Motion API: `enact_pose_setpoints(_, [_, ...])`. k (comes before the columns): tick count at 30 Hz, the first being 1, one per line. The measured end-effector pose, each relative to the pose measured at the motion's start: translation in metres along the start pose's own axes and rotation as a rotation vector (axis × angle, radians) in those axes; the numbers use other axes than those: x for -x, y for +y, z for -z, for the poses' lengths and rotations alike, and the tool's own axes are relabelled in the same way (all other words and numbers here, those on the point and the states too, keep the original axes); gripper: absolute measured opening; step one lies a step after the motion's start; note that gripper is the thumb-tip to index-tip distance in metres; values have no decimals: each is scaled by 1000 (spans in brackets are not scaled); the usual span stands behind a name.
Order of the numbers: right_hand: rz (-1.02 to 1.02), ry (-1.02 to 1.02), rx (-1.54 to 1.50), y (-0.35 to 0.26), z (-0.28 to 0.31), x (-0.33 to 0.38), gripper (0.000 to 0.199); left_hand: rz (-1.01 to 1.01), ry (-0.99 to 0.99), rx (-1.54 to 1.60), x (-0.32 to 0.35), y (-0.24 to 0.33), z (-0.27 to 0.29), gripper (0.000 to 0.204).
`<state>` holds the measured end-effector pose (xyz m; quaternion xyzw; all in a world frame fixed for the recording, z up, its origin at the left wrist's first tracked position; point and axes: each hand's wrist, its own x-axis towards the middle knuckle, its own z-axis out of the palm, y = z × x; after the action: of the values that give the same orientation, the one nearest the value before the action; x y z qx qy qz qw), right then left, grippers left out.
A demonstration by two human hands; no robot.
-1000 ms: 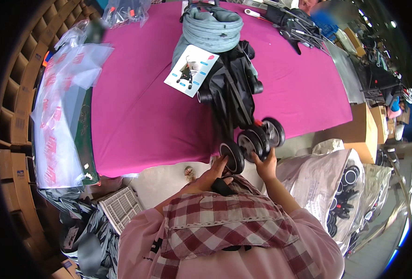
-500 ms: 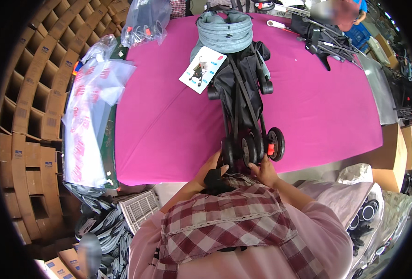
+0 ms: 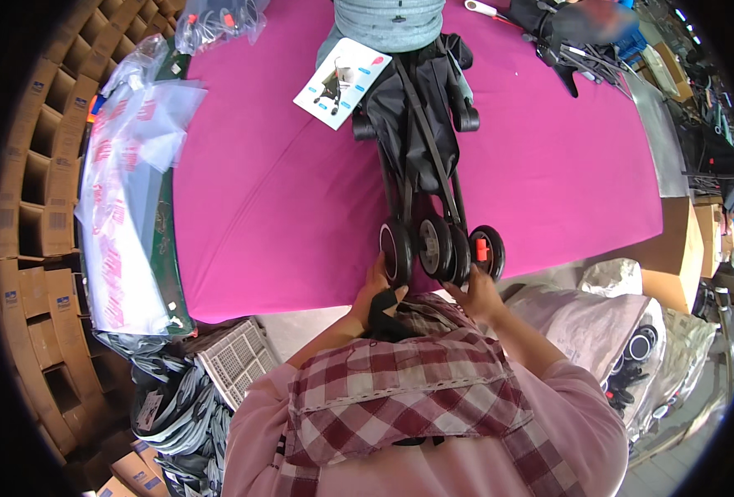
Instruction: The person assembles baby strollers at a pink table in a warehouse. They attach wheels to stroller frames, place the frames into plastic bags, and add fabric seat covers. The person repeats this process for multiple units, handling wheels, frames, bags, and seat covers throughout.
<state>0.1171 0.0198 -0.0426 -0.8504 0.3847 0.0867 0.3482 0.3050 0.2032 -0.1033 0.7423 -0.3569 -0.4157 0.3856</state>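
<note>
A folded stroller (image 3: 417,132) lies lengthwise on the pink-covered table (image 3: 251,207), its black wheels toward me and a grey-blue fabric canopy (image 3: 388,25) at the far end. My left hand (image 3: 372,290), with a black band around it, grips the leftmost wheel (image 3: 396,253); its fingers are partly behind the tyre. My right hand (image 3: 479,296) holds the paired wheels (image 3: 446,248) from below, thumb against the tyre. Right of these is another wheel (image 3: 487,253) with a red part on it. A printed card (image 3: 342,83) rests against the stroller's left side below the canopy.
Clear plastic bags (image 3: 127,215) with red print lie along the table's left edge. More black frame parts (image 3: 566,54) lie at the far right. Cardboard boxes (image 3: 48,215) are stacked at left. A white crate (image 3: 239,360) and wrapped wheels (image 3: 636,344) flank me below.
The table and stroller sit higher and slightly further left in view. The wheels have spread a little apart at the left, with both hands still on them.
</note>
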Motion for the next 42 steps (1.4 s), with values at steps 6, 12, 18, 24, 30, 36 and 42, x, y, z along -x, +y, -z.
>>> enact_pose_setpoints(6, [210,735,19,-6,41,-17,62,178,-107,46,-2,-10,8,89])
enact_pose_setpoints(12, [-300,36,-786,60,4,-64,49,-25,124,-22,-4,-24,22,71])
enact_pose_setpoints(18, [168,-278,-525,-49,-36,-63,81,191,704,280,1,-35,107,40])
enact_pose_setpoints(24, [325,-263,-165,-62,-50,-76,76,101,720,-643,17,-59,127,58])
enact_pose_setpoints(30, [145,57,-513,-75,-39,-79,44,199,419,-607,36,24,138,59])
enact_pose_setpoints(36, [81,474,-380,-122,-59,-125,51,182,275,-390,9,-10,168,72])
enact_pose_setpoints(42, [401,372,280,-224,-91,-89,77,-28,-12,-219,10,-37,235,83])
